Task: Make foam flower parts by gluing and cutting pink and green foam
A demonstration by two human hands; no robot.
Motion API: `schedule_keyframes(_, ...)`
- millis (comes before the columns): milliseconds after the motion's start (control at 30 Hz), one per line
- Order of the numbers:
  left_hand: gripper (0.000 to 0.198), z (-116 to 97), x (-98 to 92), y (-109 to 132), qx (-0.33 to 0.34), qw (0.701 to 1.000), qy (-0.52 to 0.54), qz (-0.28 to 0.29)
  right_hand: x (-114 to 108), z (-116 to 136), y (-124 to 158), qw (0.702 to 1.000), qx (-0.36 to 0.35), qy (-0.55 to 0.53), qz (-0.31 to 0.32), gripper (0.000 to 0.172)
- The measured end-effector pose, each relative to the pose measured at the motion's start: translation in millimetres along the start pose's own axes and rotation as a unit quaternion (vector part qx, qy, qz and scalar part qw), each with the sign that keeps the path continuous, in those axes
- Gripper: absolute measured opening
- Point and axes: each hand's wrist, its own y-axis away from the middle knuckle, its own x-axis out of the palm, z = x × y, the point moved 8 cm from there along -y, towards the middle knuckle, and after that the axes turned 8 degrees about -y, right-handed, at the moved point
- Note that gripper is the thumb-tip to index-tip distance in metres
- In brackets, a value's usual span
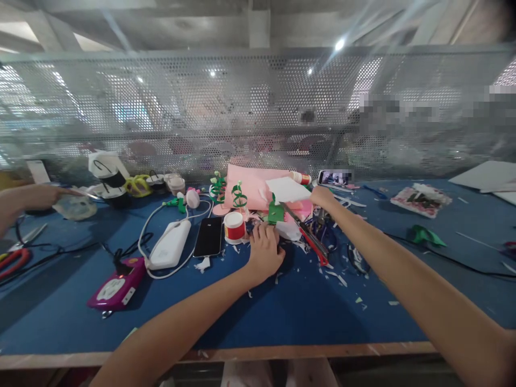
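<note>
My left hand [264, 251] lies over the paper scraps at mid-table, fingers spread forward and slightly bent. Just beyond its fingertips is a piece of green paper [276, 214]. A red-and-white tub [234, 228] stands upright to its left. Farther back, my right hand [320, 198] is closed at the right edge of a white paper sheet [291, 190]; its fingertips are partly hidden. That sheet is above pink paper [245, 185]. Red-handled scissors [310, 236] lie between my hands, pointing away toward the green paper. Green paper spirals [239, 196] stand behind the tub.
A black phone [208, 237], a white power bank [171, 245] with a looped cable and a purple power strip [118, 285] lie to the left. At far left, another person's hand [40, 196] reaches in. A propped phone [334, 178] stands behind, before a perforated metal screen [242, 118].
</note>
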Motion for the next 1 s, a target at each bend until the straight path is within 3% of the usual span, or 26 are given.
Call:
schedule_keyframes(200,0.049,0.9,-1.3,-2.0,0.011,0.999,0.026,-0.019,-23.3,3.3,18.0,0.997,-0.020,-0.063,-0.034,0.026)
schedule_keyframes(367,0.058,-6.7,-17.1,0.7,0.053,0.994,0.054,-0.074,-11.7,14.2,26.7,0.985,-0.042,-0.168,0.017,0.026)
schedule_keyframes(467,0.059,-25.6,-22.2,4.8,0.162,0.982,0.083,-0.052,2.5,26.4,35.1,0.966,-0.057,-0.243,0.067,0.028)
schedule_keyframes(567,0.055,-49.1,-24.5,16.8,0.315,0.943,0.104,-0.010,2.8,30.9,47.8,0.949,-0.076,-0.294,0.082,0.037)
schedule_keyframes(700,0.047,-64.8,-25.5,30.7,0.427,0.899,0.094,0.022,-10.2,4.5,72.4,0.952,-0.085,-0.285,0.070,0.024)
schedule_keyframes(833,0.047,-81.5,-19.8,30.4,0.454,0.888,0.068,0.018,-7.5,-44.0,98.8,0.975,-0.060,-0.201,0.079,0.020)
schedule_keyframes(1000,0.064,-121.9,-4.2,15.2,0.454,0.889,0.057,-0.011,2.2,-90.9,107.6,0.995,-0.001,-0.058,0.077,0.011)
